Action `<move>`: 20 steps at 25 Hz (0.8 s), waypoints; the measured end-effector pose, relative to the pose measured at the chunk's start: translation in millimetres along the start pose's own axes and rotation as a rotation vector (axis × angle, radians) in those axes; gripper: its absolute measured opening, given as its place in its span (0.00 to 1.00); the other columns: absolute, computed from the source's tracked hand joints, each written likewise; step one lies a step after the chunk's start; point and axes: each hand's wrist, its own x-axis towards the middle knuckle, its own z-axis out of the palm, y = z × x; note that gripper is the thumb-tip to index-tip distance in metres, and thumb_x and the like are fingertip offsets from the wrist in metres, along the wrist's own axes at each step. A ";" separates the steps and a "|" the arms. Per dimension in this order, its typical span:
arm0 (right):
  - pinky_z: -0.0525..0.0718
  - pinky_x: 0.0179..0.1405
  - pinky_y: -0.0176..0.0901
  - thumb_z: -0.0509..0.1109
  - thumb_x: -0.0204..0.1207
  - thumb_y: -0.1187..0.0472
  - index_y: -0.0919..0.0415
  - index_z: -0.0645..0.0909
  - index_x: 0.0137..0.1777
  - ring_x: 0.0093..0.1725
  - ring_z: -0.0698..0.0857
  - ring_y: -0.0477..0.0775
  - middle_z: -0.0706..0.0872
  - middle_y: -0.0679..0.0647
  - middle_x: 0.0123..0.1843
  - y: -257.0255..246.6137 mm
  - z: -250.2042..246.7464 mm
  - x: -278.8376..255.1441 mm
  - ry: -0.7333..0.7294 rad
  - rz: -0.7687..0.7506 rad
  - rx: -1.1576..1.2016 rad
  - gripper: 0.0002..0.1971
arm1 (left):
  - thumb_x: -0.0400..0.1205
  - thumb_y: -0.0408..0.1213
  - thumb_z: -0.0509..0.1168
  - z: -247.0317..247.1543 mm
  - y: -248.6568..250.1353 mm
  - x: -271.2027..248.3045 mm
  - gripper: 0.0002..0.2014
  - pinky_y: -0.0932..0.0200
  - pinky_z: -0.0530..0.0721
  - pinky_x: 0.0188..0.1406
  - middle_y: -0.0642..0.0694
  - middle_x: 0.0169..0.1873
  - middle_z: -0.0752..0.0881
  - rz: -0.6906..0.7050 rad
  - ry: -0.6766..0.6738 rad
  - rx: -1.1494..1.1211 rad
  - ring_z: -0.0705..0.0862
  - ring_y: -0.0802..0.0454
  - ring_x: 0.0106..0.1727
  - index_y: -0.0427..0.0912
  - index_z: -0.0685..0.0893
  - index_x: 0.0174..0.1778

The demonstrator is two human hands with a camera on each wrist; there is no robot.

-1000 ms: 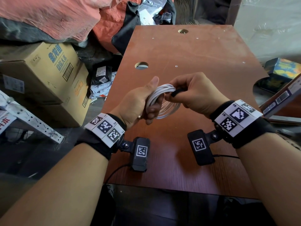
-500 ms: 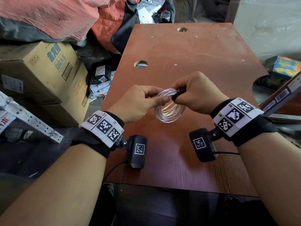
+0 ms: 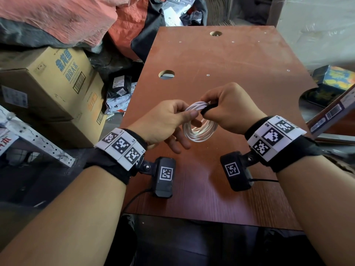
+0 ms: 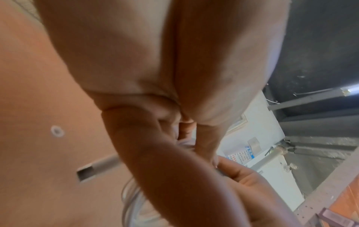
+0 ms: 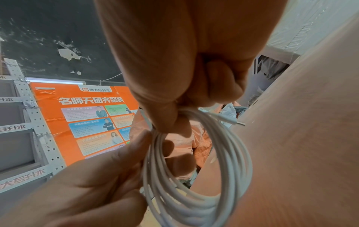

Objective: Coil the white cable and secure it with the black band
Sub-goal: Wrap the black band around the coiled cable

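Observation:
The white cable (image 3: 199,131) is wound into a small round coil held above the brown table (image 3: 230,60). My left hand (image 3: 172,120) pinches the coil's top left between thumb and forefinger, its other fingers spread below. My right hand (image 3: 224,110) grips the coil's top right, with the black band (image 3: 208,108) pinched against the strands. In the right wrist view the coil (image 5: 204,176) hangs below my curled right fingers (image 5: 219,86), and a metal plug tip (image 5: 240,123) sticks out. A plug end (image 4: 97,167) also shows in the left wrist view.
Cardboard boxes (image 3: 53,85) are stacked left of the table, with orange and dark bags (image 3: 76,20) behind them. The tabletop has two round holes (image 3: 166,74). A colourful box (image 3: 338,77) and a tilted board (image 3: 334,112) lie at the right edge.
My left hand has turned from wrapping the coil to pinching its top, with the lower fingers spreading. The coil now hangs lower and more open. My right hand stays on the band.

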 end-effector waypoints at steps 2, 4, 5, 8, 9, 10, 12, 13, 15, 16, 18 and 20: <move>0.74 0.27 0.37 0.73 0.66 0.57 0.55 0.91 0.41 0.25 0.77 0.42 0.84 0.48 0.27 -0.7 -0.5 0.6 0.022 -0.003 0.024 0.07 | 0.87 0.41 0.63 2.7 0.9 -1.2 0.11 0.57 0.82 0.14 0.40 0.46 0.88 -0.020 -0.008 -0.084 0.84 0.47 0.22 0.35 0.79 0.57; 0.75 0.28 0.38 0.71 0.63 0.52 0.54 0.91 0.41 0.27 0.79 0.44 0.86 0.50 0.28 -0.4 -1.1 0.5 0.039 -0.008 0.050 0.11 | 0.88 0.42 0.62 4.5 1.1 -1.5 0.11 0.56 0.84 0.15 0.43 0.41 0.85 -0.028 -0.029 -0.141 0.83 0.49 0.21 0.37 0.81 0.54; 0.76 0.29 0.38 0.70 0.63 0.52 0.53 0.91 0.40 0.28 0.79 0.44 0.86 0.49 0.29 -0.2 -0.8 0.3 0.045 -0.005 0.057 0.11 | 0.88 0.42 0.61 5.0 1.0 -1.4 0.11 0.57 0.83 0.15 0.44 0.41 0.86 -0.037 -0.040 -0.162 0.84 0.49 0.21 0.37 0.81 0.55; 0.76 0.31 0.36 0.72 0.67 0.58 0.51 0.90 0.41 0.29 0.81 0.44 0.86 0.48 0.30 1.2 2.4 0.3 0.092 0.007 0.062 0.06 | 0.89 0.42 0.60 6.4 -0.1 -0.3 0.13 0.62 0.80 0.11 0.43 0.41 0.88 -0.058 -0.051 -0.236 0.84 0.52 0.20 0.35 0.79 0.57; 0.77 0.31 0.36 0.72 0.68 0.60 0.50 0.90 0.42 0.30 0.81 0.44 0.87 0.48 0.31 1.9 3.4 0.9 0.106 0.011 0.065 0.07 | 0.89 0.42 0.59 6.5 -0.3 -0.1 0.12 0.63 0.78 0.10 0.43 0.40 0.86 -0.053 -0.056 -0.263 0.81 0.55 0.18 0.35 0.79 0.55; 0.76 0.32 0.35 0.72 0.69 0.62 0.50 0.90 0.43 0.30 0.81 0.43 0.87 0.48 0.31 2.8 4.2 1.5 0.110 0.011 0.069 0.08 | 0.89 0.42 0.59 6.5 0.0 0.0 0.11 0.64 0.77 0.10 0.43 0.38 0.83 -0.043 -0.068 -0.290 0.77 0.57 0.16 0.36 0.78 0.54; 0.77 0.32 0.36 0.71 0.69 0.64 0.51 0.91 0.44 0.31 0.82 0.44 0.88 0.49 0.32 4.1 5.0 2.3 0.104 -0.001 0.071 0.09 | 0.89 0.43 0.57 5.3 1.7 0.2 0.12 0.66 0.75 0.09 0.46 0.34 0.76 -0.036 -0.102 -0.346 0.68 0.61 0.14 0.37 0.77 0.54; 0.78 0.32 0.38 0.71 0.68 0.65 0.52 0.91 0.44 0.32 0.84 0.46 0.89 0.50 0.33 4.9 4.8 2.4 0.101 -0.010 0.070 0.10 | 0.89 0.45 0.56 4.0 2.8 0.3 0.14 0.67 0.74 0.09 0.47 0.33 0.74 -0.046 -0.123 -0.375 0.65 0.62 0.14 0.36 0.78 0.55; 0.80 0.32 0.39 0.70 0.67 0.66 0.54 0.90 0.45 0.34 0.85 0.49 0.89 0.52 0.34 5.9 4.5 1.5 0.100 -0.017 0.076 0.11 | 0.89 0.52 0.53 0.9 4.5 0.4 0.22 0.66 0.75 0.11 0.48 0.32 0.73 -0.086 -0.173 -0.435 0.64 0.62 0.14 0.35 0.80 0.55; 0.80 0.32 0.39 0.69 0.67 0.66 0.54 0.90 0.45 0.33 0.85 0.49 0.89 0.52 0.34 5.9 4.6 0.8 0.102 -0.020 0.083 0.11 | 0.88 0.54 0.51 -0.5 4.5 0.9 0.24 0.65 0.76 0.12 0.48 0.32 0.73 -0.103 -0.192 -0.455 0.64 0.61 0.14 0.34 0.80 0.55; 0.81 0.33 0.39 0.69 0.67 0.66 0.53 0.90 0.45 0.34 0.85 0.48 0.89 0.51 0.34 5.7 4.9 -0.2 0.103 -0.027 0.092 0.12 | 0.89 0.52 0.50 -0.5 3.9 1.1 0.24 0.63 0.78 0.13 0.48 0.32 0.73 -0.110 -0.196 -0.446 0.65 0.60 0.16 0.35 0.81 0.54; 0.82 0.34 0.39 0.71 0.68 0.67 0.52 0.91 0.45 0.35 0.87 0.48 0.90 0.49 0.35 5.5 5.1 0.0 0.094 -0.015 0.089 0.12 | 0.90 0.50 0.51 3.0 3.0 0.7 0.20 0.62 0.78 0.14 0.48 0.31 0.73 -0.096 -0.172 -0.408 0.66 0.60 0.17 0.37 0.80 0.50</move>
